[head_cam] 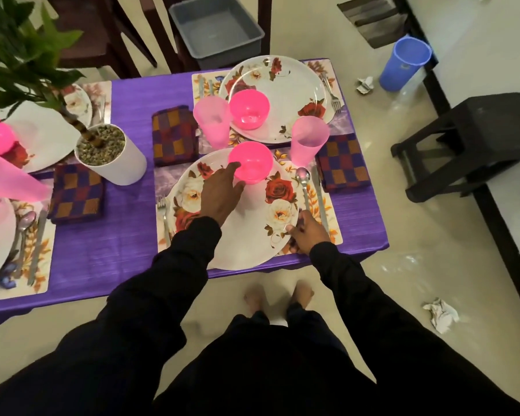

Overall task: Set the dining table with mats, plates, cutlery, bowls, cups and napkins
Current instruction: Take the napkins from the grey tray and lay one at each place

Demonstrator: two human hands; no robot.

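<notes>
On the near right floral mat (333, 232) lies a white rose-patterned plate (246, 235). A pink bowl (252, 165) stands on its far rim. My left hand (222, 193) reaches over the plate and holds the bowl's near side between finger and thumb. My right hand (306, 232) grips the plate's right rim, thumb on top. A spoon (303, 181) and a knife (320, 199) lie right of the plate, and the spoon's handle ends at my right hand. A fork (162, 211) lies to the left. A pink cup (308, 139) and a checked napkin (342, 163) sit beyond.
The far setting has a plate (294, 85), a pink bowl (249, 109), a pink cup (212, 121) and a checked napkin (174, 135). A potted plant (111, 154) stands mid-table, with more settings to its left. A grey tub (216, 25), a black stool (469, 139) and a blue cup (404, 63) surround the table.
</notes>
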